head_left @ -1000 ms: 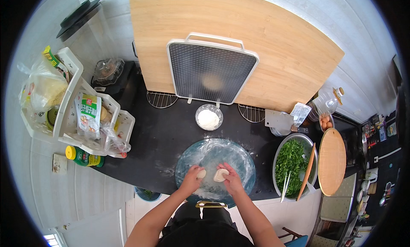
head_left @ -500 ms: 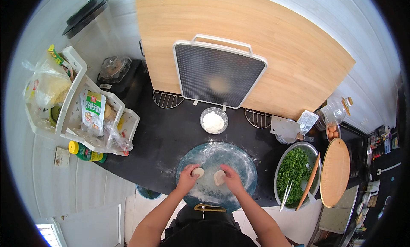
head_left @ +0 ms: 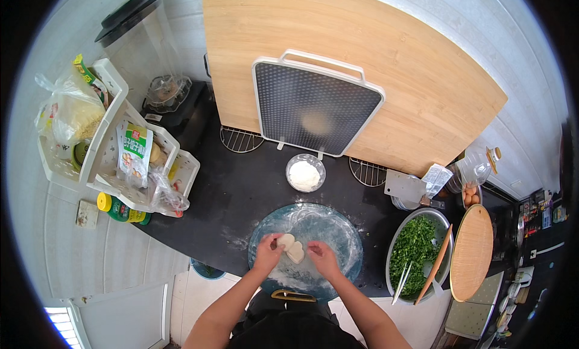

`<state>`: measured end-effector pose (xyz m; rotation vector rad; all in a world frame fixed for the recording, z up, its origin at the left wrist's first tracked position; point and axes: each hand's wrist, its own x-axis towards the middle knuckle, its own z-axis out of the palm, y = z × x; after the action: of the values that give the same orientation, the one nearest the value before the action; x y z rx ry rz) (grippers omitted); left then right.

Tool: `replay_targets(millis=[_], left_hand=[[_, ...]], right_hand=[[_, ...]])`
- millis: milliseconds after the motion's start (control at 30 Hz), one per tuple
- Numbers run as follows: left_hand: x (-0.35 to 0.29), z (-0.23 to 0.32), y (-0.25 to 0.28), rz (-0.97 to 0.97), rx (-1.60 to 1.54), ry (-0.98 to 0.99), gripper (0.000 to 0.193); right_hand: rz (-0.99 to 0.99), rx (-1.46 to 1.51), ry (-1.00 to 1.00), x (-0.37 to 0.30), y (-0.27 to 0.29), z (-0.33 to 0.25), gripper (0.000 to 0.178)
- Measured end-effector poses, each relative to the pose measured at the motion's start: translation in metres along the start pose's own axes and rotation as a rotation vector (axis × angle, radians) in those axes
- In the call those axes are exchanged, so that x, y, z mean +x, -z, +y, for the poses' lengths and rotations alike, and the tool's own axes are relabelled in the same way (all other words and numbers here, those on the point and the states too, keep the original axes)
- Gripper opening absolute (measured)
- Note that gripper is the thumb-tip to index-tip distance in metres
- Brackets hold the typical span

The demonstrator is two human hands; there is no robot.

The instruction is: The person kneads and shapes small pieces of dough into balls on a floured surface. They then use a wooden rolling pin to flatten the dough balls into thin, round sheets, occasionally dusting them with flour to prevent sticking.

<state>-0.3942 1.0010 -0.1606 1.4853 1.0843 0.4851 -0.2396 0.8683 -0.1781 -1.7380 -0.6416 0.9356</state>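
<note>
near the front edge of the dark counter (head_left: 232, 189), on a round blue-green board (head_left: 339, 228) dusted white: two pale, flat dough pieces, close together, between the person's hands.

left hand (head_left: 267, 252): thumb and fingers pinched on the left rim of the upper dough piece (head_left: 286, 241). that piece lies just right of the fingertips, away from the body. whether it is lifted or lying on the board, cannot tell.

right hand (head_left: 324, 257): nothing seen in its grasp; fingers loosely bent, tips turned in toward the dough, a narrow gap of board between. palm hidden, faces down.

key relation: the lower dough piece (head_left: 295, 253) sits below and right of its neighbour, nearer the body. it meets the neighbour's lower right edge; overlapping or merely touching, cannot tell. from the right hand it lies directly leftward; from the left hand, rightward. which hand is closer to it is hard to call. the upper piece clearly belongs to the left side.

axis: the pair together runs slantwise, upper left to lower right. the lower piece looks slightly longer along that same slant; the upper one rounder.

beyond the board, away from the body: a clear bowl (head_left: 305, 174) of white powder.
</note>
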Motion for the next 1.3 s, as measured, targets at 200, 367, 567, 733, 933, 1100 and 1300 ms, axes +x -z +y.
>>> replay_targets(millis=[200, 367, 567, 733, 933, 1100, 1300], left_hand=[[-0.005, 0.024, 0.013, 0.02, 0.427, -0.371, 0.041], [-0.011, 0.028, 0.012, -0.015, 0.472, -0.392, 0.045], [-0.016, 0.024, 0.023, -0.045, 0.46, -0.368, 0.045], [-0.018, 0.015, 0.036, -0.036, 0.43, -0.297, 0.043], [-0.022, 0.016, 0.035, -0.037, 0.43, -0.311, 0.044], [-0.028, 0.017, 0.04, -0.075, 0.413, -0.301, 0.046], [-0.026, 0.007, 0.041, -0.09, 0.412, -0.343, 0.047]], right_hand=[[0.105, -0.27, 0.076, 0.027, 0.018, -0.067, 0.016], [0.165, -0.535, 0.629, 0.107, 0.017, -0.119, 0.012], [0.061, -1.075, 0.773, 0.168, 0.022, -0.108, 0.01], [-0.038, -1.026, 0.713, 0.164, 0.036, -0.116, 0.017], [-0.107, -0.993, 0.373, 0.186, 0.006, -0.114, 0.018], [0.007, -0.813, 0.294, 0.2, 0.002, -0.087, 0.016], [-0.235, -0.197, 0.085, 0.116, 0.017, -0.124, 0.018]])
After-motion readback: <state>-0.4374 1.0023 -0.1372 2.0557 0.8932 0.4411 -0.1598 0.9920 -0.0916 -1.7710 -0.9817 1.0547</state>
